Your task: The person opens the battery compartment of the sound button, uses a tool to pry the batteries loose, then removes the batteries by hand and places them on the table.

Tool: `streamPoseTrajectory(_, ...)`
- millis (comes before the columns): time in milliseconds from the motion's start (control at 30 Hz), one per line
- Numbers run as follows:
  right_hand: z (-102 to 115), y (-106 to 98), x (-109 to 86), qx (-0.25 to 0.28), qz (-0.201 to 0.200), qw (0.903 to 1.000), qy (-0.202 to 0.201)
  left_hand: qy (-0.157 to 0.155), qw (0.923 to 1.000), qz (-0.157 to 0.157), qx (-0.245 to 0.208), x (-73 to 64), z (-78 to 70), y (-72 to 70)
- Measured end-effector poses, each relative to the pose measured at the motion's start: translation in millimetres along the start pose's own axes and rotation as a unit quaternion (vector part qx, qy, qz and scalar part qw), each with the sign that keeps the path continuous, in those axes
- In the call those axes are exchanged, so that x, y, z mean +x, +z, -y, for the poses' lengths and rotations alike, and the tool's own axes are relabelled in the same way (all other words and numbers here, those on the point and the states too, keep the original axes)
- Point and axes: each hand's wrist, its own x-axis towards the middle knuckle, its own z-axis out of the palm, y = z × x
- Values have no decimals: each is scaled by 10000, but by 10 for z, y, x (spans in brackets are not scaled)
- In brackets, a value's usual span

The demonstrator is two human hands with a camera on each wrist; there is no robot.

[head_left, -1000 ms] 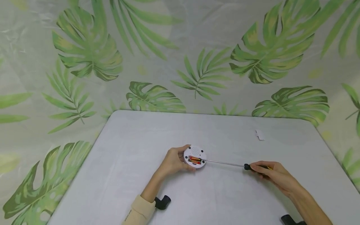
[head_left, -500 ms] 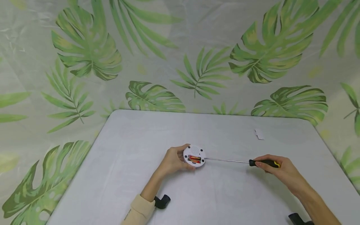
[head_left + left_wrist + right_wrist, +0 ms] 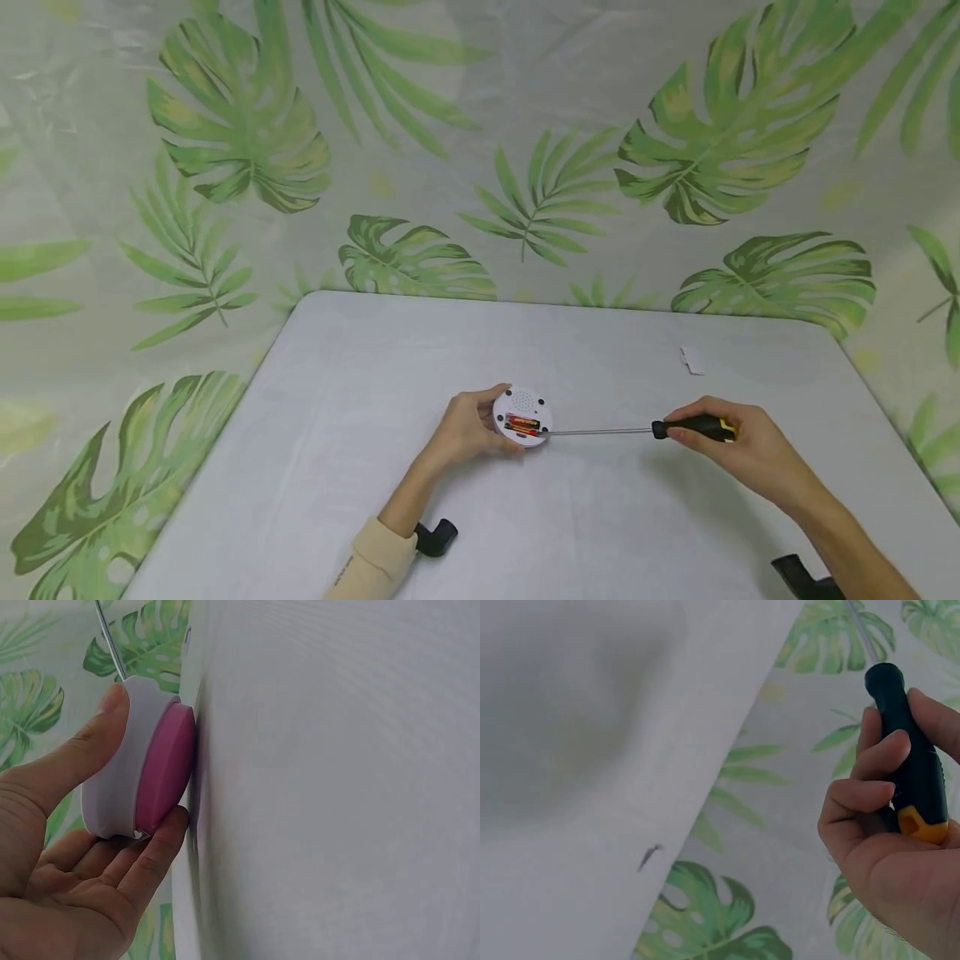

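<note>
My left hand (image 3: pixel 467 427) grips a round white device (image 3: pixel 525 398) by its edge, thumb on one side and fingers on the other. Its back faces up, with speaker holes, small dark feet and an uncovered compartment holding two red batteries (image 3: pixel 522 423). In the left wrist view its pink domed side (image 3: pixel 166 769) faces the table. My right hand (image 3: pixel 738 440) holds a screwdriver (image 3: pixel 600 432) by its black-and-yellow handle (image 3: pixel 909 750), fingers curled round it. The long metal shaft lies nearly level, its tip at the right end of the lower battery.
A small white piece (image 3: pixel 693 361) lies toward the back right of the white table (image 3: pixel 375 358). Behind the table hangs a leaf-patterned sheet (image 3: pixel 420 167). Black wrist mounts (image 3: pixel 437 538) stick out from both wrists.
The screwdriver tip drew back from the batteries to the device's rim, then came in again, lower along the compartment. My right hand shifted right, then slightly left. The left hand keeps its grip.
</note>
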Motion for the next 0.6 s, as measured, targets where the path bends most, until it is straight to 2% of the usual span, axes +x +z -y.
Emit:
streamPoseTrajectory(267,76,-16,7,-170,-59,9998,-49,-23,10000,9,-61,6,-4,11)
streamPoseTrajectory(600,73,7,12,-105,45,9999,57,113,9996,-55,258,2,-1,8)
